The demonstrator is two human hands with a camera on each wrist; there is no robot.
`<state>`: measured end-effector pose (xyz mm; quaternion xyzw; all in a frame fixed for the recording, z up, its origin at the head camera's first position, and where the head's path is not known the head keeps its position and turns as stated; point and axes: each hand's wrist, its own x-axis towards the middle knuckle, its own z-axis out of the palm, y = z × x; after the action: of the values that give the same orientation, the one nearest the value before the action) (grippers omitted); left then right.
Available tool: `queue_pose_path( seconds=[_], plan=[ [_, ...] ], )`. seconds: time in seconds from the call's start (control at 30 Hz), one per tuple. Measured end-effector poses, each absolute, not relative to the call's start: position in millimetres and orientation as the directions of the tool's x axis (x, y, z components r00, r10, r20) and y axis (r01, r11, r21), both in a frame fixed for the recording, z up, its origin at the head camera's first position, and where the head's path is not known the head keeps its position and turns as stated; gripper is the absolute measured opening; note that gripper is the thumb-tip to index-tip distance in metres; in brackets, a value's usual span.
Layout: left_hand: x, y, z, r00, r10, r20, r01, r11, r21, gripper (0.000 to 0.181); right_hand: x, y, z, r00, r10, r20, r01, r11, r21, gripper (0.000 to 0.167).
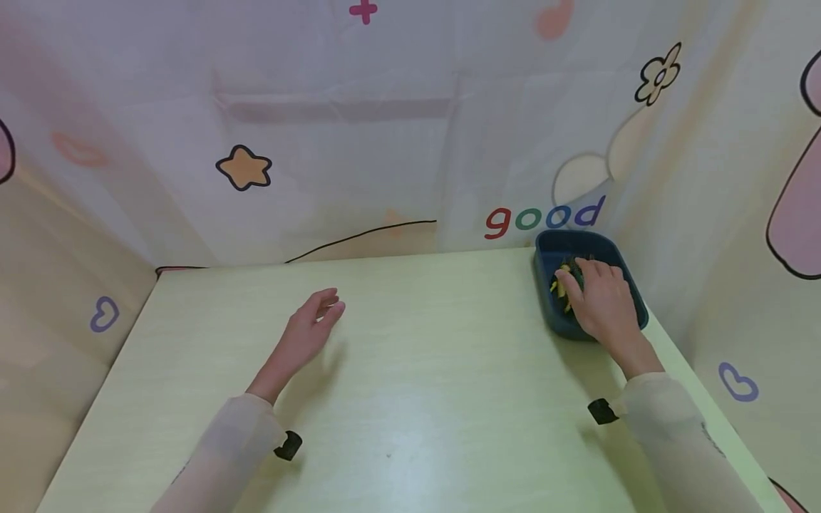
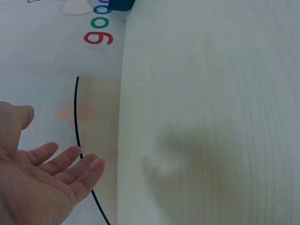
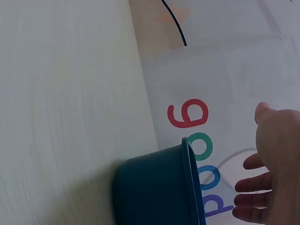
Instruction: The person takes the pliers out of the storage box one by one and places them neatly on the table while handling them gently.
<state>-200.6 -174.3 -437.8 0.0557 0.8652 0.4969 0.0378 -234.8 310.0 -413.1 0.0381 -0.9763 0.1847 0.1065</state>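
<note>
A dark blue plastic bin [image 1: 551,313] stands at the table's far right corner; in the right wrist view its side wall [image 3: 154,187] shows, but not its inside. Small yellow and dark green items [image 1: 563,285] lie in it, partly hidden, their kind too small to tell. Over the bin is my right hand [image 1: 603,296], thumb apart from the fingers. The right wrist view shows that hand [image 3: 276,164] above the rim with nothing between thumb and fingers. My left hand [image 1: 309,328] hovers over the table's left half, its relaxed fingers [image 2: 70,171] slightly bent and holding nothing.
The pale wood-grain table [image 1: 423,370] runs back to a printed white curtain [image 1: 359,157], which also hangs along both sides. The bin sits close to the table's right edge. Each sleeve has a black strap piece [image 1: 288,445] near the cuff.
</note>
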Motion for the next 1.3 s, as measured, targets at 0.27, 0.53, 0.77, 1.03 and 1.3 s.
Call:
queue_pose_path(
  seconds=[0.27,0.53,0.77,1.03,1.3],
  plan=[
    [-197.7,-155.9,-436.8,-0.992,0.120,-0.049,-0.006,0.338,0.941,0.050,-232.7,337.5,-412.4,-0.960,0.069,0.270,-0.044,0.919,-0.392,0.076],
    [-193.8,-136.5,-435.5,-0.988,0.130,-0.079,-0.044,0.249,0.968,0.045,-232.4,354.9,-414.7,-0.960,0.164,0.229,0.061,0.914,-0.401,0.078],
    [-193.8,-121.5,-436.5,-0.982,0.168,-0.085,-0.045,0.228,0.973,0.045,-232.1,368.8,-421.7,-0.957,0.211,0.199,0.110,0.899,-0.424,0.072],
    [-192.4,-105.3,-433.3,-0.973,0.172,-0.154,-0.123,0.179,0.976,0.043,-230.3,379.1,-431.7,-0.949,0.268,0.168,0.165,0.872,-0.460,0.062],
    [-188.8,-89.7,-433.4,-0.965,0.186,-0.186,-0.160,0.143,0.977,0.039,-228.5,385.9,-438.2,-0.934,0.337,0.122,0.239,0.839,-0.488,0.051]
  ],
)
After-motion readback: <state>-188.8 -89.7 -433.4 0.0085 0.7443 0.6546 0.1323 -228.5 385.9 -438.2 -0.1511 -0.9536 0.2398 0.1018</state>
